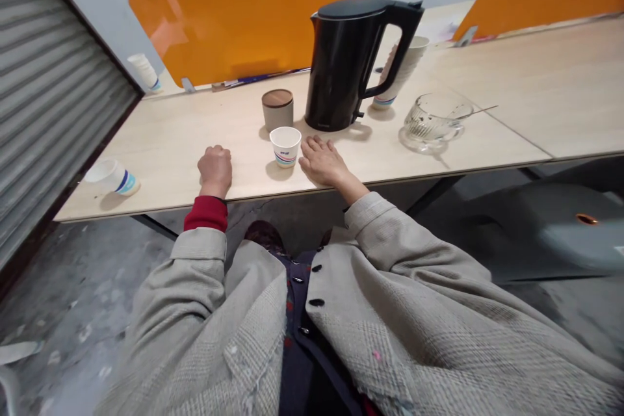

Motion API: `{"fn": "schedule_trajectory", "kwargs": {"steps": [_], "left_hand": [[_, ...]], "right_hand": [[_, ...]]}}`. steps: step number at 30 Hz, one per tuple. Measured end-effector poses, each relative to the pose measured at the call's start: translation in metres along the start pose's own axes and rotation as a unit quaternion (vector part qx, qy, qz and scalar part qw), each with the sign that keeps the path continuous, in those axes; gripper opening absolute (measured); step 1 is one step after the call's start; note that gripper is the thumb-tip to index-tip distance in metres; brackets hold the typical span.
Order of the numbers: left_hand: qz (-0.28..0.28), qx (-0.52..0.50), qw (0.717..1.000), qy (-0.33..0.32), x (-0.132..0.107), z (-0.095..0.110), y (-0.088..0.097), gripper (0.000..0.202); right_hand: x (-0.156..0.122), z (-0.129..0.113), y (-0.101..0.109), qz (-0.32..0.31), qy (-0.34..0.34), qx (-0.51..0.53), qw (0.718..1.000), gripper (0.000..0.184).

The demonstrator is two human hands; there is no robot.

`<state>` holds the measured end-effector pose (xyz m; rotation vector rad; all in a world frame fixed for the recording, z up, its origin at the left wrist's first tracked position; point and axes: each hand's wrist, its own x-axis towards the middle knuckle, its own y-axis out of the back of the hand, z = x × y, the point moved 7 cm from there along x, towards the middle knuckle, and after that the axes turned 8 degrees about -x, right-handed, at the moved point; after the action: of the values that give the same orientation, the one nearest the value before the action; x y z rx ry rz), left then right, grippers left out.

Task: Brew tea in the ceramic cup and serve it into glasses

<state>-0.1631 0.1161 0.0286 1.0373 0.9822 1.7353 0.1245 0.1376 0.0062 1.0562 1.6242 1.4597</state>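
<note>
Looking down: head view over a grey coat [390,253] onto a pale wooden table [160,162], with both hands on the tabletop near its front edge.

Left hand [214,170]: clenched into a fist, knuckles up, grasping nothing, a red cuff [205,213] showing below the grey sleeve.

Right hand [324,161]: released, palm down, fingers spread on the wood, grasping nothing.

Paper cup [285,146]: upright, white with coloured bands, standing between the two hands, just beside the right fingertips and apparently not touching them.

Hands at this moment: both empty, nothing lifted, the nearest cup free on the table.

Just behind the cup: a round jar [277,110] with a wooden lid, then a black kettle [341,65] with its handle towards the right.

Further right: a stack of paper cups [402,71] behind the kettle handle, and a ribbed glass cup [431,120] on a glass saucer, with a thin spoon [482,109] reaching out from it.

Far left: a paper cup on its side [112,177] near the table edge, and a second stack of cups [145,71] by the wall.

Behind everything: orange divider panels [244,13] along the back of the table, and a grey metal shutter [53,78] down the left side.
</note>
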Motion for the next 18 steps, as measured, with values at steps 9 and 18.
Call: {"fn": "schedule_trajectory", "kwargs": {"steps": [9,18], "left_hand": [[0.044,0.026,0.999,-0.018,-0.001,0.0,0.006,0.027],[0.189,-0.384,0.892,-0.144,-0.006,0.049,0.051,0.011]], "right_hand": [[0.001,0.001,0.0,0.014,0.004,0.003,1.0,0.065],[0.005,0.003,-0.002,0.026,0.013,0.009,1.0,0.065]]}}
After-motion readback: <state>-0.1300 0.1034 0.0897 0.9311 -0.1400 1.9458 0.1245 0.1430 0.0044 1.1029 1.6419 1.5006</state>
